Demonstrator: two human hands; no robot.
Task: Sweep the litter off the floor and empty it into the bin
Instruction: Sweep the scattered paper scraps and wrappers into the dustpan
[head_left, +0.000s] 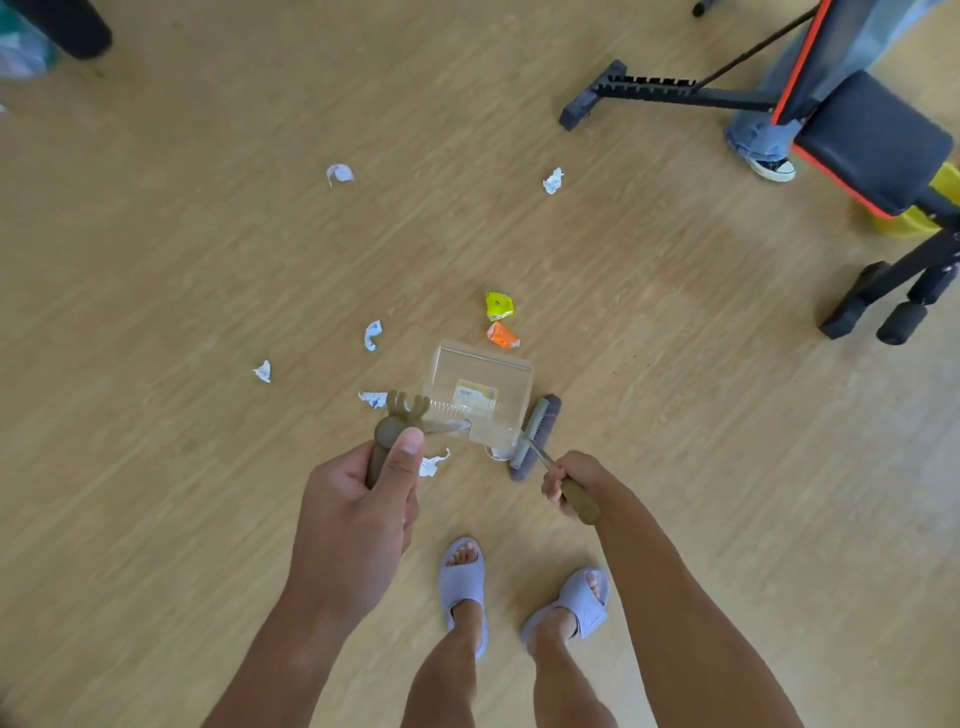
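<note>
Litter, namely a yellow wrapper (499, 306), an orange wrapper (503, 335) and white paper scraps (372, 335), lies loose on the floor beyond the seemingly empty clear dustpan (480, 387), so sweeping looks barely begun; left hand (363, 499) grips the dustpan handle, right hand (563, 483) grips the broom (535, 436), weight bench (857, 135) and a bystander's shoe (771, 166) crowd the far right, no bin identifiable.

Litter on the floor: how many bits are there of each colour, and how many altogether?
White paper scraps: 6
Yellow wrapper: 1
Orange wrapper: 1
Total: 8
A whitish bit behind the dustpan is too hidden to count.
</note>
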